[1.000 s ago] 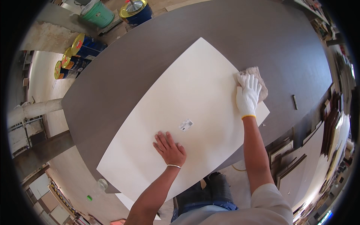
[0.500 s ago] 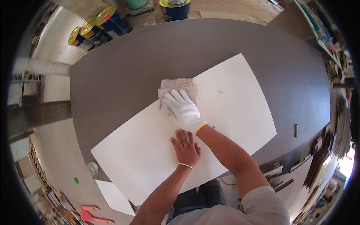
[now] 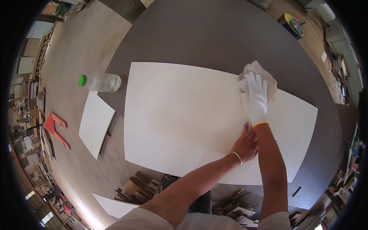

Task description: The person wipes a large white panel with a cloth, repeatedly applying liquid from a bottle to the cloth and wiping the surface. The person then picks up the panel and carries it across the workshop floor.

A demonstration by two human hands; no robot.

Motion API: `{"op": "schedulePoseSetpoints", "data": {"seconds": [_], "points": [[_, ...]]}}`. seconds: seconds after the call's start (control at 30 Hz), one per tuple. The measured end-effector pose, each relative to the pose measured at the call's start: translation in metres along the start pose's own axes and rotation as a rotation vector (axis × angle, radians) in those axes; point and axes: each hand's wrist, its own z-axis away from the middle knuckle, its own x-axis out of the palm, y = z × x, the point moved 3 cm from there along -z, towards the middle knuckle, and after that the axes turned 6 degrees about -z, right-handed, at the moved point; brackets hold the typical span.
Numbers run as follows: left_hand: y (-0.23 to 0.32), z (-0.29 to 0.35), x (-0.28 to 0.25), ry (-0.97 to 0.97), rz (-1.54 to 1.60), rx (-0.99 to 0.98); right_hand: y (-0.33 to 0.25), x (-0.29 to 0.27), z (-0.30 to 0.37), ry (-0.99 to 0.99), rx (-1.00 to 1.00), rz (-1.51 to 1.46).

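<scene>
A large white board (image 3: pixel 176 115) lies on a dark grey-brown tabletop (image 3: pixel 191 34). My right hand (image 3: pixel 257 94), in a white knitted glove with a yellow cuff, rests flat with fingers outstretched on a folded pinkish-beige cloth (image 3: pixel 268 78). The cloth lies across the board's far edge, partly over the dark surface. My bare left hand (image 3: pixel 247 147), a bracelet at its wrist, lies on the board nearer to me, fingers extended. The right wrist crosses over and hides some of its fingertips.
At the table's left edge lies a clear bottle with a green cap (image 3: pixel 103 82). Below it is a smaller white panel (image 3: pixel 96 124). A red pallet jack (image 3: pixel 56 128) stands on the floor at left. A paint bucket (image 3: pixel 292 26) is at far right, and wood offcuts (image 3: pixel 142 184) are nearby.
My view has swung left, so the board and hands appear farther right and the bottle shows fully. The gloved hand and cloth have shifted somewhat rightward along the board's far edge.
</scene>
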Motion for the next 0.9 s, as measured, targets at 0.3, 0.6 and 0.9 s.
{"op": "schedulePoseSetpoints", "data": {"seconds": [0.3,0.6,0.9], "points": [[-0.011,-0.001,-0.051,-0.048,0.116,0.235,-0.244,0.127,-0.133,0.085,-0.363,-0.203],[-0.205,0.208,-0.123,-0.003,0.200,-0.256,0.016,-0.006,0.011,0.050,0.080,-0.163],[-0.248,0.264,-0.127,0.172,0.105,-0.432,-0.045,0.055,-0.030,0.015,0.082,-0.042]]}}
